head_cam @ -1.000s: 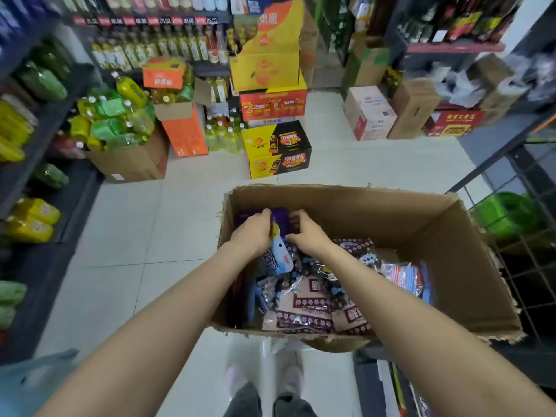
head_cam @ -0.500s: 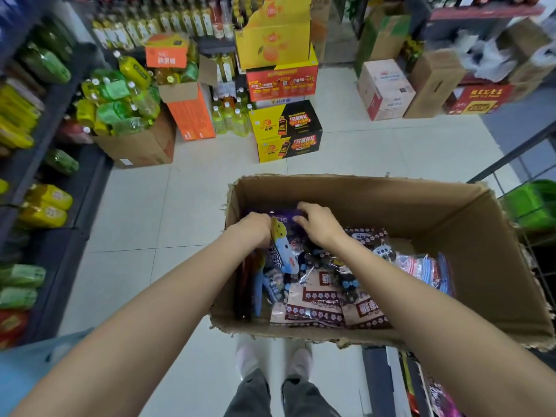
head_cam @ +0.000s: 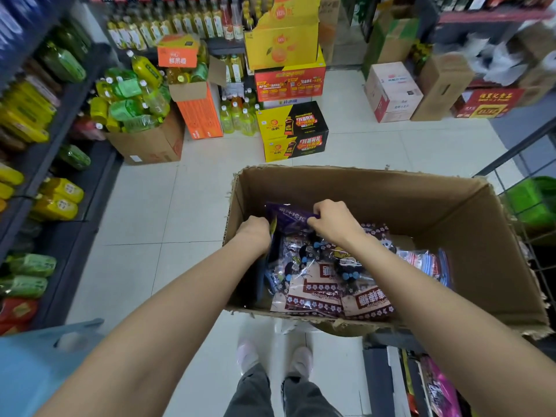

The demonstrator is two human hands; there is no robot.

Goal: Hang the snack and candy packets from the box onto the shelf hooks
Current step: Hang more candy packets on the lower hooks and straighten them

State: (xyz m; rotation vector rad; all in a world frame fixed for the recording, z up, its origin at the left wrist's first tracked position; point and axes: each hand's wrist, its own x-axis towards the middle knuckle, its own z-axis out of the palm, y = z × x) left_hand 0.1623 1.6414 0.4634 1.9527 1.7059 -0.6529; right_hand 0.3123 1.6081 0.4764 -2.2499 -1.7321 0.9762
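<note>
An open cardboard box [head_cam: 469, 245] stands in front of me, holding several snack and candy packets. My right hand [head_cam: 334, 221] pinches the top edge of a purple packet [head_cam: 288, 216] at the box's far left corner. My left hand [head_cam: 255, 236] reaches down along the box's left wall, fingers curled round the packets there; its fingertips are hidden. Brown lollipop packets [head_cam: 316, 296] with flower print lie at the near side. Red and blue packets [head_cam: 424, 261] lie to the right. No shelf hooks show in this view.
Drink shelves [head_cam: 36, 121] run along the left. Cartons of bottles [head_cam: 144, 136] and stacked yellow and black boxes [head_cam: 293, 130] stand on the tiled floor beyond. A wire rack [head_cam: 529, 206] with a green basket is at right. My feet [head_cam: 273, 356] are below the box.
My right hand has pulled the purple packet up so more of it shows. My left hand has sunk deeper beside the box wall, covering the blue and white packet. The camera tilted down.
</note>
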